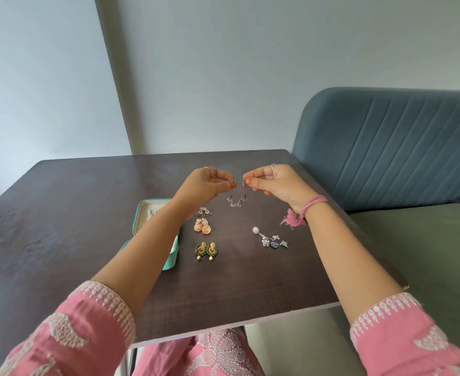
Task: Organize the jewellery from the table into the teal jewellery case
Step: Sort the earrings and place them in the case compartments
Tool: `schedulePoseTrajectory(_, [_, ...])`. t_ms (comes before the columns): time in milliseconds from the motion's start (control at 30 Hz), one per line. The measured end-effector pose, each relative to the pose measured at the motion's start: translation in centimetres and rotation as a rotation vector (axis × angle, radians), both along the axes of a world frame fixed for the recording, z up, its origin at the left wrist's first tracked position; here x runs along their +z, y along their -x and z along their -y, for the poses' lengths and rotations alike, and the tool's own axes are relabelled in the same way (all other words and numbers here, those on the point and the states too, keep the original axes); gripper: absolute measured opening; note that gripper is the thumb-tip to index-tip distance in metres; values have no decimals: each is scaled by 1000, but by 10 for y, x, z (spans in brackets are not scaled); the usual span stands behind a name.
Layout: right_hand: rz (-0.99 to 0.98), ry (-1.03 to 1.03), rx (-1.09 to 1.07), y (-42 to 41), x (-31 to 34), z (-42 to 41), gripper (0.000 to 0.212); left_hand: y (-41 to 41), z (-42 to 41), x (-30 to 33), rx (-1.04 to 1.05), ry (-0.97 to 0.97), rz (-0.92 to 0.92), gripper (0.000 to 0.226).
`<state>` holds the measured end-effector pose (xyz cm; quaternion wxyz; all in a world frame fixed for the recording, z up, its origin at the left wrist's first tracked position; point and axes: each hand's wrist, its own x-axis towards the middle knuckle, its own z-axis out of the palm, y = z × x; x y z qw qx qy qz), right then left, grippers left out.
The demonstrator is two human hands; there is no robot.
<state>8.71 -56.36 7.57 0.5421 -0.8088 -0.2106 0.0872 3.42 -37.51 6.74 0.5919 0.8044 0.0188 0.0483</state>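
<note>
My left hand [201,187] and my right hand [273,184] are raised over the far middle of the dark table [60,213]. Each pinches the top of a silver dangling earring [235,198], and the two pieces hang side by side between the hands. The open teal jewellery case [146,210] lies at the left, largely hidden under my left forearm. On the table lie a black-and-silver triangular pair [204,212], a peach-gold jhumka pair [203,227], a green-and-gold pair with pearl drops [205,250] and silver-blue floral earrings [270,238].
A blue upholstered bench [391,147] stands right of the table, its grey-green seat [426,253] running along the right edge. Plain walls close off the back. A pink thread bracelet with a tassel [302,213] hangs from my right wrist.
</note>
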Motion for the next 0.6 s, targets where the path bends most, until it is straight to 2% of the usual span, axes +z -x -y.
schedulePoseTrajectory(367, [46, 105, -30, -38, -37, -18, 18, -39, -11, -18, 48, -406, -35, 10])
schedulePoseTrajectory(600, [39, 170, -36, -46, -54, -22, 14, -47, -13, -29, 29, -529, -56, 18])
